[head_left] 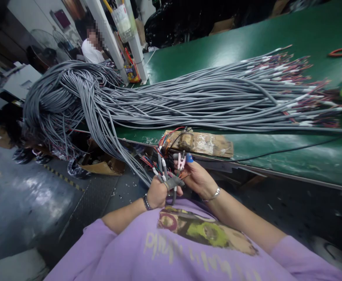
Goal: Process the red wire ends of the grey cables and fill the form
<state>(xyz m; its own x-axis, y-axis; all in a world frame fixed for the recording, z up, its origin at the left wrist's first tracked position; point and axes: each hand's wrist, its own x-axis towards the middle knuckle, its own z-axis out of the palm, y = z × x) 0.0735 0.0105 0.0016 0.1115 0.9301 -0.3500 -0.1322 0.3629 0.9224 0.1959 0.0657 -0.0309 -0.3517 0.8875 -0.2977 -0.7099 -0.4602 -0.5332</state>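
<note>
My left hand [158, 192], a grey cover on its finger, is closed around several grey cables [164, 168] near their ends. White sleeves and thin red, blue, green and black wires [149, 160] show above the fist. My right hand [199, 177], with a blue cover on one fingertip, is beside it, fingers bent in a pinch. A small pale pink clip-like piece [181, 160] shows at its fingertips; its exact kind is unclear. Orange-brown wire ends lie between the two hands. Both hands are in front of the bench edge.
A long bundle of grey cables [188, 101] lies across the green bench [290, 156] and hangs over its left side. A worn wooden block [208, 143] sits at the front edge. A cardboard box [108, 166] is below. Another person [91, 50] is behind white posts [137, 54].
</note>
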